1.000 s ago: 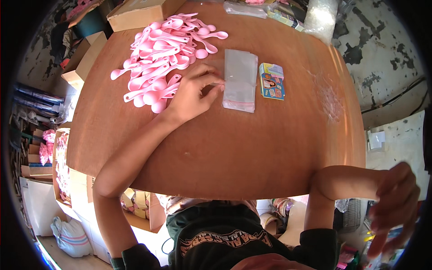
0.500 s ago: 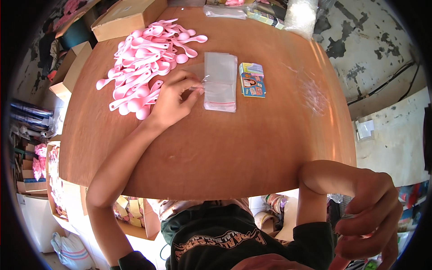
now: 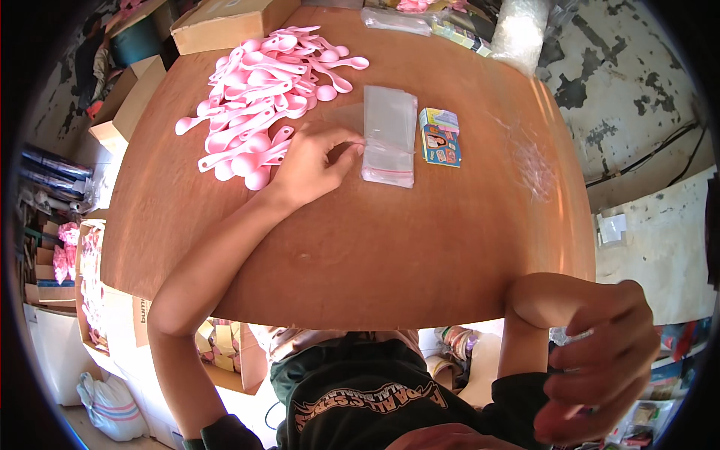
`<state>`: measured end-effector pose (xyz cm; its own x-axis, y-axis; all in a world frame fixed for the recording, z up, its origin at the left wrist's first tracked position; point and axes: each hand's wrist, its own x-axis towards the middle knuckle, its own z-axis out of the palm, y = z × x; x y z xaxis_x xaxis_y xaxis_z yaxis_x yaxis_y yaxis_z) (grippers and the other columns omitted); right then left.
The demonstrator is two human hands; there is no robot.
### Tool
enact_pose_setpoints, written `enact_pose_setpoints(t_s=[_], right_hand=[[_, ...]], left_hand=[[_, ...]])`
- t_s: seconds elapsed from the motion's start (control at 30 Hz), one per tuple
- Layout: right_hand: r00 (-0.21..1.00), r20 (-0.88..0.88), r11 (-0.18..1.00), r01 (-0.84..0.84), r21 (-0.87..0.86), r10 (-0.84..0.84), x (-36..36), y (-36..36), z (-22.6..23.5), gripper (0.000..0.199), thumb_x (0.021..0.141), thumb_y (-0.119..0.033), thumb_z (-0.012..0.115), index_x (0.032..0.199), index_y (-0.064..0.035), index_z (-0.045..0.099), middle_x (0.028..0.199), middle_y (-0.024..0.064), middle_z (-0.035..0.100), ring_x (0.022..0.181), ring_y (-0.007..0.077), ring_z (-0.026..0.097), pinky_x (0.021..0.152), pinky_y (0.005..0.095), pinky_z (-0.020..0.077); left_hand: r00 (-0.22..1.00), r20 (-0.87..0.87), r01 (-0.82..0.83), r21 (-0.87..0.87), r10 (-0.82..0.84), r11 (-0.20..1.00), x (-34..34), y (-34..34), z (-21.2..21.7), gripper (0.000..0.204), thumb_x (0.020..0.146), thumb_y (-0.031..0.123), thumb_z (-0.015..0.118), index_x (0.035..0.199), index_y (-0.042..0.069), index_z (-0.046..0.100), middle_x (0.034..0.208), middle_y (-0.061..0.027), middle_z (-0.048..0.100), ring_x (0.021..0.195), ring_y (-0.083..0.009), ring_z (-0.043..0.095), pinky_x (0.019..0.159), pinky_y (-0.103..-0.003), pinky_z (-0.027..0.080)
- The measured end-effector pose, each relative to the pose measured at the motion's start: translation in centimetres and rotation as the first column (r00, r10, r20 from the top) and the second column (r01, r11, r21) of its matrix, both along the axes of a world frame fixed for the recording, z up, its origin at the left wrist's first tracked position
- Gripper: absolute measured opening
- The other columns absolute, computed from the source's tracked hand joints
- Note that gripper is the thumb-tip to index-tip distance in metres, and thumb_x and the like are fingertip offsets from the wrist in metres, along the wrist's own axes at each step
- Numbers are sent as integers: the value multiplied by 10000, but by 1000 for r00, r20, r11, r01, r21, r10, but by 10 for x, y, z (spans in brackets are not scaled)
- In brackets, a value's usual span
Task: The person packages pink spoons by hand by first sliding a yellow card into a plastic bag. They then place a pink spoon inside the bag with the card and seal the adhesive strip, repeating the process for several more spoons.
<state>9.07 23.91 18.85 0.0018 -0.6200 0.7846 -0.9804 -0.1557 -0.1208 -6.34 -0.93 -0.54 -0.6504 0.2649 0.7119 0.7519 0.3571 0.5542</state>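
Observation:
A stack of clear plastic bags (image 3: 388, 135) with a pink-red line near its lower end lies mid-table. My left hand (image 3: 319, 161) rests at its left side, thumb and forefinger pinched on the edge of a clear bag. Just right of the stack is a small pile of blue-and-yellow printed cards (image 3: 441, 138). Pink plastic measuring spoons (image 3: 262, 90) lie heaped behind and left of my left hand. Close to the camera at lower right, my right hand (image 3: 600, 360) is raised off the table, its fingers curled in and slightly blurred; what they hold, if anything, is hidden.
A cardboard box (image 3: 229, 26) stands at the table's far left corner. Packs of clear film (image 3: 397, 21) and a white roll (image 3: 520, 34) sit along the far edge. Loose clear plastic strands (image 3: 534, 165) lie on the right. An open carton (image 3: 225, 349) is below the near edge.
The view has shifted, so the table's things appear farther right. My left hand keeps its pinch at the bags. My right hand has moved slightly, fingers still curled.

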Motion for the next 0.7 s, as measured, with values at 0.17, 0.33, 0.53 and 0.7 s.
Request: enact_pose_setpoints(t_s=[0.17, 0.33, 0.53, 0.7], right_hand=[[965, 236, 809, -50, 586, -112, -43, -3, 5, 103, 808, -222, 753, 873, -157, 706, 794, -20, 655, 637, 94, 595, 605, 269, 478], [712, 356, 683, 236, 691, -605, -173, -46, -58, 204, 873, -155, 652, 1044, -52, 691, 836, 55, 690, 771, 154, 648, 695, 300, 502], [620, 169, 592, 579, 561, -766, -303, -94, -127, 245, 785, -220, 705, 984, -77, 715, 914, 123, 726, 852, 286, 696, 753, 373, 537], [525, 27, 401, 616, 678, -851, -325, -137, -148, 221, 718, -192, 755, 875, -43, 708, 878, 171, 705, 841, 331, 682, 747, 412, 539]], left_hand=[[989, 141, 56, -12, -54, 998, 1, 4, 7, 96, 831, 24, 665, 913, -10, 702, 820, -140, 700, 660, -235, 654, 583, -323, 518], [989, 130, 69, -22, -66, 997, 1, 1, 2, 155, 831, -14, 641, 974, -20, 702, 853, -157, 699, 716, -217, 689, 618, -300, 567], [997, 70, 39, -24, -37, 999, 2, 6, 2, 61, 803, 21, 659, 852, 16, 695, 745, -118, 679, 639, -238, 664, 680, -362, 512], [1000, -7, 22, -142, -24, 990, 2, -2, 2, 71, 805, 103, 731, 837, 43, 709, 771, -76, 705, 719, -227, 672, 789, -361, 476]])
